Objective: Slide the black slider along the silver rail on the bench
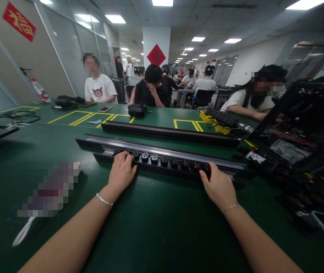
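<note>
A row of round black socket modules (pixel 164 162) lies lengthwise along a long dark metal rail (pixel 99 158) on the green table. My left hand (pixel 121 170) is closed over the left end of the row, its fingers bent over the far side. At the right end, my right hand (pixel 219 185) grips with the thumb in front and the fingers behind. Just beyond runs a second long channel (pixel 150 147) with a shiny grey inner face. Farther back, a long black bar (pixel 167 133) lies roughly parallel. My fingers hide both ends of the row.
A blurred-out packet (pixel 51 189) with a white strap lies left. Dark equipment and cables (pixel 293 174) crowd the right side. Yellow holders with black parts (pixel 221 119), a phone (pixel 105 109) and a black case (pixel 137 110) stand toward the back. Several people sit beyond.
</note>
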`<state>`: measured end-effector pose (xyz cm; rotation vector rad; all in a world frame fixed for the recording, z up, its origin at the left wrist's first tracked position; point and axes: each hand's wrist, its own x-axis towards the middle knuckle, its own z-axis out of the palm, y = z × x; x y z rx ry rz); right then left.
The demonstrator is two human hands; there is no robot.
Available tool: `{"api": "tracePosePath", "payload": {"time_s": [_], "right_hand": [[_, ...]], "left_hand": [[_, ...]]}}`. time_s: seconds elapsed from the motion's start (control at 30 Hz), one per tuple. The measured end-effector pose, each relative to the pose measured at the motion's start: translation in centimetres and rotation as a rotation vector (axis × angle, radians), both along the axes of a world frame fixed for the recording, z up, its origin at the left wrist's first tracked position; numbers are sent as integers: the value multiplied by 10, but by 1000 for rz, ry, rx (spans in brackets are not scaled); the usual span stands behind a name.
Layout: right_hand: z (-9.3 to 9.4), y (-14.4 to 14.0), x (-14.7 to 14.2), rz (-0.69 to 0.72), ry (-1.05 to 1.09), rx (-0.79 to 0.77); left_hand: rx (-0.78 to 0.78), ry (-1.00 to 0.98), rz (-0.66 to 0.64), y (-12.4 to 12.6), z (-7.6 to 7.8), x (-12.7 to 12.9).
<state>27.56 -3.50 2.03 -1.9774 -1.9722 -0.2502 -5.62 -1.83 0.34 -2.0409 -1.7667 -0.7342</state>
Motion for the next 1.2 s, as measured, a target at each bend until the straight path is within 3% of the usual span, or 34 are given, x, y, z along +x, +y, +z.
{"api": "tracePosePath", "payload": {"time_s": [0.13, 0.27, 0.53, 0.73, 0.97, 1.1, 1.2], "right_hand": [[-6, 3, -9, 154, -46, 61], [-10, 6, -15, 176, -69, 80], [-5, 8, -25, 244, -183, -77], [-1, 10, -26, 259, -151, -124], [-4, 20, -20, 307, -99, -101], [-4, 23, -25, 238, -8, -63], [-6, 28, -36, 120, 85, 99]], "left_hand": [[-55, 50, -136, -1, 0, 12], [-33, 42, -152, -1, 1, 15], [-48, 83, -219, -5, 5, 29], [-40, 108, -208, -5, 6, 33], [-78, 173, -358, -3, 17, 82], [-86, 154, -309, 3, 16, 104], [-86, 152, -313, 8, 13, 102]]}}
